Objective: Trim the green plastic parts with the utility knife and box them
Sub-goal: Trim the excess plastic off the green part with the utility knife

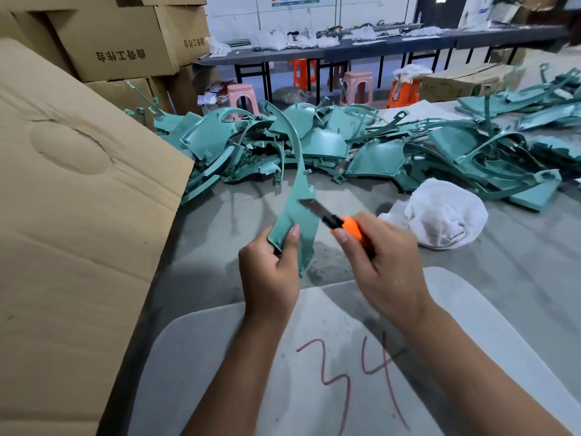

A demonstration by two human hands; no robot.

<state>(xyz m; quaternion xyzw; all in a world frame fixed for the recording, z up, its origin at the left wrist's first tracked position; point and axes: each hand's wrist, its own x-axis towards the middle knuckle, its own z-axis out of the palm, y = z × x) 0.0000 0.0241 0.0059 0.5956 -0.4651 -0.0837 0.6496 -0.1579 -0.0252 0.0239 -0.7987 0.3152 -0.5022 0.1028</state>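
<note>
Now trimming: left hand (267, 272) grips part (295, 212); right hand (386, 262) clamps knife (333, 220), blade at edge. Next: steady shaving stroke.

We see even, bright indoor light and soft shadows. Our wide lens bends the edges; the far background blurs.

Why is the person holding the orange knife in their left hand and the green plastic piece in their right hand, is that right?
Not quite: the hands are swapped. In the head view, the right hand grips the orange utility knife, its blade against the green plastic piece. The left hand holds that piece by its lower end. The rest is right.
</note>
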